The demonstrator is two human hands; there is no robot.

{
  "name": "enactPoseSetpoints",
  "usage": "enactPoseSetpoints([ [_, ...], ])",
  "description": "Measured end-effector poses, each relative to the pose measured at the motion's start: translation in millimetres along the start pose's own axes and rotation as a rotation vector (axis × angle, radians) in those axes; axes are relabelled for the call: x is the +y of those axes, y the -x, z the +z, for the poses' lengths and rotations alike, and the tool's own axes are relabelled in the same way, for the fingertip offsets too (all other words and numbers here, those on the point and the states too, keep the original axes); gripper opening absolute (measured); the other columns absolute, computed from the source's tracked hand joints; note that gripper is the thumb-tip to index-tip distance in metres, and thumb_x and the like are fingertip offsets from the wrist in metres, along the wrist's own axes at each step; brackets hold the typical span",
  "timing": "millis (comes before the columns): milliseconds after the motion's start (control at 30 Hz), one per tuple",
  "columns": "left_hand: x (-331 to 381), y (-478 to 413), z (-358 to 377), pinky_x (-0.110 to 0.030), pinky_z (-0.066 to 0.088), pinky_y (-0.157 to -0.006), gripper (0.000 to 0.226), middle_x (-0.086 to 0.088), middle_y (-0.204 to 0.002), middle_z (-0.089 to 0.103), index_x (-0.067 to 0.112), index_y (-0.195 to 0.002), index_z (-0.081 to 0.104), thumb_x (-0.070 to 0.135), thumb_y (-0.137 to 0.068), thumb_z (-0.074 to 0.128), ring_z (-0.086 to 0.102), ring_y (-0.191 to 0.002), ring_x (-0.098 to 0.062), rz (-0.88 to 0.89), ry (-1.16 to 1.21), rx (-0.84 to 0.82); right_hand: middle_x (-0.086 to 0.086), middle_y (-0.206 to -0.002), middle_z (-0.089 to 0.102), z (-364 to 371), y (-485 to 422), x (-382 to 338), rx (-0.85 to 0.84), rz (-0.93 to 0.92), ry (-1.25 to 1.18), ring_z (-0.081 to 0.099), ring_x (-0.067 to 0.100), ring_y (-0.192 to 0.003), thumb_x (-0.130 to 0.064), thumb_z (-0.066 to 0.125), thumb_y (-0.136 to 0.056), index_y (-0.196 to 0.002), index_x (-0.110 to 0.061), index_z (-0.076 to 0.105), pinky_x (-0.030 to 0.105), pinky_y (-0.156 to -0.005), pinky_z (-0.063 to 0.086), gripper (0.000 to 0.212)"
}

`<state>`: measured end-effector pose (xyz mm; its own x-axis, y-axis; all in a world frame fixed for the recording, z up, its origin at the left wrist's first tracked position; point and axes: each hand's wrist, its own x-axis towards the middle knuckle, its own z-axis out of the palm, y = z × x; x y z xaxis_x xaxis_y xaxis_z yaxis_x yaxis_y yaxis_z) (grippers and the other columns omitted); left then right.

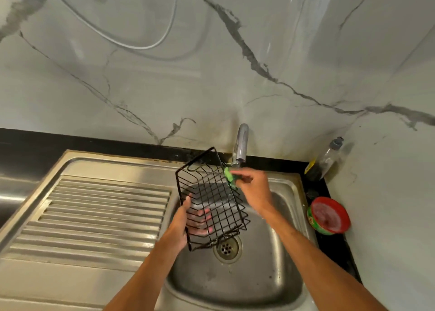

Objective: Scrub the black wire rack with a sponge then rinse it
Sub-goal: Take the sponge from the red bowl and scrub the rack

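Rack [211, 202] is gripped at its near-left edge by the left hand [181, 226], tilted over the sink [235, 287], long axis pointing at the tap [242, 143]. Sponge [228, 177] is pinched by the right hand [255, 190] on the far edge, probably touching.

One rack [213, 196], one sponge [229, 178], two hands [183, 219] [255, 188]

Dim warm light, soft blur, wide-angle distortion

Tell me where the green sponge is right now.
Head view, centre-right: the green sponge is held in the right hand against the far right rim of the black wire rack, just below the tap and above the sink.
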<state>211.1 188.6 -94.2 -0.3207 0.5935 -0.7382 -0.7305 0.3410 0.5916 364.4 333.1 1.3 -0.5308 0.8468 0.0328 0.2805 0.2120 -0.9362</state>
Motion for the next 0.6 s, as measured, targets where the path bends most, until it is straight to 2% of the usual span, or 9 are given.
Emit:
enactPoseSetpoints([
  [67, -8, -2, 0, -0.065, 0.054, -0.090, 0.071, -0.028, -0.116, 0.071, -0.006, -0.129, 0.062, 0.056, -0.096, 0.054, 0.070, -0.108, -0.042, -0.095, -0.014, -0.048, -0.013, -0.110, 0.070, -7, 14, 13, -0.038, -0.012, 0.066, 0.066, 0.005, -0.100, 0.002, 0.074, -0.080, -0.100, -0.028, 0.075, 0.024, -0.089, 0.055, 0.036],
  [100, -12, -2, 0, -0.065, 0.054, -0.089, 0.069, -0.029, -0.118, 0.070, -0.005, -0.131, 0.060, 0.054, -0.096, 0.057, 0.070, -0.108, -0.043, -0.133, -0.017, -0.079, -0.010, -0.109, 0.071, -14, 18, 14, -0.058, -0.005, 0.067, 0.067, 0.007, -0.098, 0.001, 0.074, -0.080, -0.100, -0.025, 0.076, 0.027, -0.087, 0.056, 0.033],
  [200, -20, 0, 1, -0.056, 0.060, -0.075, 0.060, -0.029, -0.121, 0.068, -0.001, -0.137, 0.056, 0.045, -0.098, 0.059, 0.070, -0.102, -0.044, -0.215, -0.080, -0.130, -0.006, -0.100, 0.071, -27, 1, 14, 0.056, 0.017, 0.055, 0.066, 0.007, -0.088, 0.002, 0.072, -0.082, -0.103, -0.020, 0.075, 0.021, -0.079, 0.056, 0.031],
  [267, -27, 0, 5, -0.051, 0.061, -0.070, 0.058, -0.030, -0.119, 0.069, -0.005, -0.131, 0.062, 0.043, -0.098, 0.060, 0.072, -0.094, -0.041, -0.254, -0.160, -0.153, -0.007, -0.095, 0.067, -26, -12, 10, 0.137, -0.008, 0.084, 0.062, 0.006, -0.082, 0.000, 0.071, -0.084, -0.107, -0.019, 0.073, 0.018, -0.073, 0.053, 0.030],
  [400, -34, -1, 10, -0.034, 0.058, -0.050, 0.036, -0.026, -0.102, 0.074, 0.006, -0.111, 0.072, 0.037, -0.102, 0.055, 0.074, -0.067, -0.033, -0.215, -0.305, -0.185, -0.004, -0.098, 0.065, -25, 2, 16, -0.122, -0.045, 0.160, 0.060, 0.009, -0.090, -0.001, 0.072, -0.083, -0.103, -0.016, 0.076, 0.024, -0.083, 0.054, 0.025],
  [467, -32, -2, 9, -0.037, 0.061, -0.061, 0.036, -0.024, -0.101, 0.076, 0.005, -0.108, 0.073, 0.036, -0.101, 0.057, 0.075, -0.072, -0.034, -0.201, -0.294, -0.183, -0.004, -0.098, 0.068, -36, 8, 13, -0.201, -0.064, 0.142, 0.061, 0.009, -0.090, 0.000, 0.072, -0.082, -0.101, -0.017, 0.076, 0.024, -0.084, 0.054, 0.026],
  [500, -33, -3, 8, -0.045, 0.062, -0.077, 0.035, -0.024, -0.106, 0.075, 0.007, -0.112, 0.072, 0.036, -0.100, 0.058, 0.075, -0.086, -0.039, -0.190, -0.276, -0.175, -0.003, -0.098, 0.068, -41, 0, 12, -0.152, -0.054, 0.120, 0.062, 0.012, -0.091, 0.000, 0.072, -0.083, -0.100, -0.019, 0.076, 0.026, -0.084, 0.056, 0.026],
  [567, -36, -6, 5, -0.063, 0.046, -0.104, 0.036, -0.029, -0.122, 0.068, 0.015, -0.126, 0.068, 0.037, -0.098, 0.063, 0.061, -0.119, -0.051, -0.172, -0.266, -0.172, -0.003, -0.098, 0.067, -40, -24, 12, -0.002, -0.047, 0.135, 0.064, 0.018, -0.089, 0.001, 0.070, -0.084, -0.101, -0.019, 0.076, 0.030, -0.081, 0.057, 0.027],
  [600, -37, -8, 3, -0.067, 0.040, -0.108, 0.044, -0.031, -0.127, 0.065, 0.015, -0.130, 0.067, 0.040, -0.093, 0.069, 0.057, -0.123, -0.053, -0.164, -0.262, -0.178, -0.004, -0.098, 0.067, -35, -32, 11, 0.031, -0.043, 0.153, 0.064, 0.017, -0.088, 0.001, 0.069, -0.085, -0.103, -0.018, 0.075, 0.030, -0.081, 0.058, 0.027],
])
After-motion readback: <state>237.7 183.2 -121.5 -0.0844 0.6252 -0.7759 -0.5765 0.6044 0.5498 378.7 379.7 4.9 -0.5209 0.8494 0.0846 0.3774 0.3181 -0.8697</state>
